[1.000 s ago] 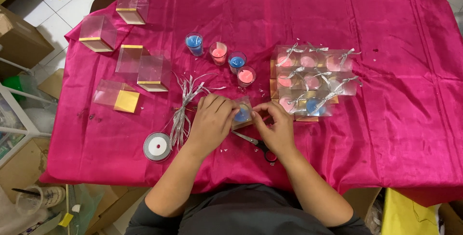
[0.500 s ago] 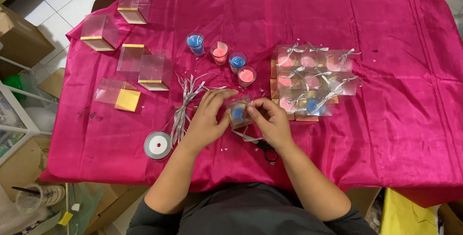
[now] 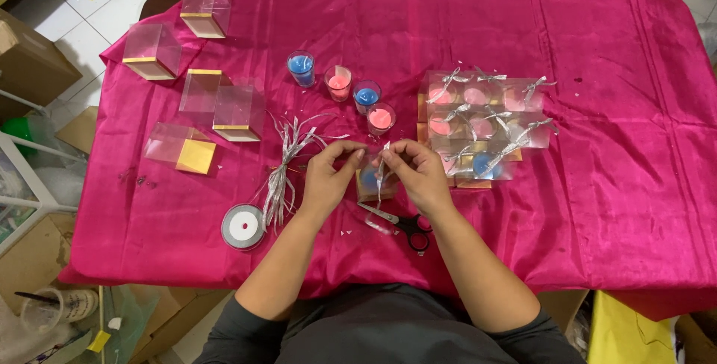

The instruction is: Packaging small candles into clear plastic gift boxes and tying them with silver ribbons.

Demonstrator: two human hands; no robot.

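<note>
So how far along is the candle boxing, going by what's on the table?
Done: a cluster of ribbon-tied boxes, each with a candle inside, sits to the right. In hand: the left hand and right hand hold silver ribbon over a clear box with a blue candle. Left: four loose candles, five empty clear boxes and a bundle of cut ribbons.

Counts on the tabletop (image 3: 597,207):
- empty clear boxes (image 3: 153,50) with gold bases: five
- loose glass candles (image 3: 302,69): four (two blue, two pink)
- ribbon-tied boxes (image 3: 478,121): a stacked cluster, number unclear
- ribbon spool (image 3: 243,226): one
- scissors (image 3: 403,224): one
- bundle of silver ribbon strips (image 3: 285,166): one
</note>
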